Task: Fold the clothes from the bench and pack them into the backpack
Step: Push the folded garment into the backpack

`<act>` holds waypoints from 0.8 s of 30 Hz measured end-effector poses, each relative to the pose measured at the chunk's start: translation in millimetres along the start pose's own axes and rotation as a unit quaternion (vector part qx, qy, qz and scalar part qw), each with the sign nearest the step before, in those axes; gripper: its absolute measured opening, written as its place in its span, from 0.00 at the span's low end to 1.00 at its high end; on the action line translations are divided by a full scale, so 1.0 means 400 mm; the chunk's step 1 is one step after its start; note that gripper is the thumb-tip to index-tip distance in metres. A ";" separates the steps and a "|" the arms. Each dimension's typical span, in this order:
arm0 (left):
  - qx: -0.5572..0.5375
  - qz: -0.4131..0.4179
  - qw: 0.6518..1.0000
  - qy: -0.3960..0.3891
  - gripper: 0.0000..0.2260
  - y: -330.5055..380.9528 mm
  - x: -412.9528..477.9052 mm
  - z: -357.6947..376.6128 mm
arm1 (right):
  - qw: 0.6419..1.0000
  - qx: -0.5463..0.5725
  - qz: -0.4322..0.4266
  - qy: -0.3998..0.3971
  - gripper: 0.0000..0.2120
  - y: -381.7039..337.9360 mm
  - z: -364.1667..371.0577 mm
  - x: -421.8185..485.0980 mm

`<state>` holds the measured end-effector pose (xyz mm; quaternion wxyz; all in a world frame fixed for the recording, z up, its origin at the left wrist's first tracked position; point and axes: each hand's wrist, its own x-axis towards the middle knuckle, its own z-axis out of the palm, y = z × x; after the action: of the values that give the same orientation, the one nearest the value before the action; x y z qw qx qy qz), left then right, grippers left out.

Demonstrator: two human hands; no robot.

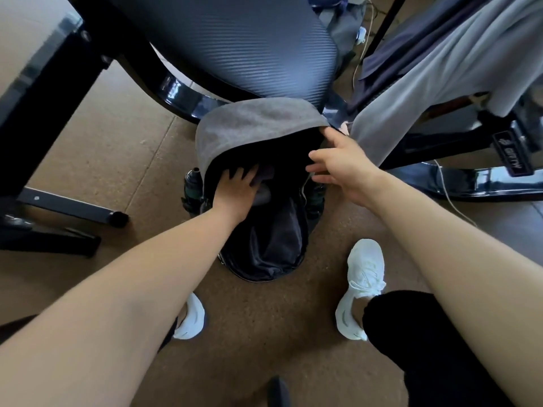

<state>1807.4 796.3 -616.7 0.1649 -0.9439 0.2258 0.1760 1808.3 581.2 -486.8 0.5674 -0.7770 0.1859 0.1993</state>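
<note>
my left hand lies with fingers spread on a dark folded garment, pressing it into the mouth of the backpack. the pack lies on the brown floor, its long axis running from my feet toward the bench. my right hand, fingers spread and gripping nothing, touches the rim of the grey flap. grey trousers hang just right of it, nearest that hand.

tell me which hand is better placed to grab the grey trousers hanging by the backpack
Likely right. The right hand sits open beside the grey trousers; the left hand is down in the backpack, pressing on dark clothing.
</note>
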 end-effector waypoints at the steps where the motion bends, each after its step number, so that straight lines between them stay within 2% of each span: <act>1: -0.011 0.005 0.999 -0.030 0.29 -0.003 0.018 0.027 | 1.000 0.001 0.003 0.000 0.33 0.004 -0.002 0.005; 3: -0.067 0.023 0.992 -0.107 0.28 -0.009 0.049 0.079 | 1.000 0.002 0.001 -0.001 0.33 0.007 -0.005 0.008; 5: -0.171 0.017 0.972 -0.158 0.23 -0.005 0.073 0.110 | 1.000 0.000 -0.003 0.001 0.32 0.008 -0.006 0.011; 8: -0.368 -0.063 0.922 -0.100 0.13 0.002 0.098 0.116 | 1.000 0.003 -0.003 0.001 0.33 0.010 -0.001 0.007; 9: -0.415 -0.090 0.901 -0.090 0.13 0.000 0.108 0.117 | 1.000 0.002 -0.004 0.000 0.34 0.012 0.000 0.005; 11: -0.488 -0.128 0.858 -0.103 0.21 -0.004 0.116 0.119 | 1.000 0.002 -0.008 -0.003 0.34 0.014 0.002 0.000; 13: -0.575 -0.179 0.789 -0.120 0.35 -0.003 0.114 0.117 | 1.000 0.006 -0.014 -0.007 0.34 0.014 0.003 -0.006; 15: -0.655 -0.227 0.709 -0.132 0.39 0.003 0.119 0.126 | 1.000 0.013 -0.017 -0.010 0.34 0.015 0.001 -0.006; 16: -0.678 -0.234 0.684 -0.130 0.40 0.005 0.127 0.137 | 1.000 0.015 -0.017 -0.012 0.34 0.016 0.000 -0.005; 20: -0.680 -0.232 0.672 -0.181 0.53 -0.003 0.240 0.341 | 1.000 0.006 -0.021 -0.018 0.36 0.021 -0.003 -0.003; 22: -0.675 -0.221 0.675 -0.200 0.49 -0.001 0.231 0.306 | 1.000 -0.005 -0.020 -0.019 0.36 0.019 -0.005 -0.005; 23: -0.665 -0.211 0.688 -0.200 0.43 0.004 0.203 0.238 | 1.000 -0.014 -0.021 -0.016 0.35 0.018 -0.008 -0.009; 24: -0.639 -0.190 0.719 -0.197 0.34 0.011 0.173 0.171 | 0.999 -0.026 -0.025 -0.013 0.35 0.015 -0.010 -0.013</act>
<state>1845.4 793.8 -706.1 -0.4065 -0.7920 -0.1616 0.4258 1801.2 575.9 -487.9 0.5538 -0.7934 0.1539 0.2003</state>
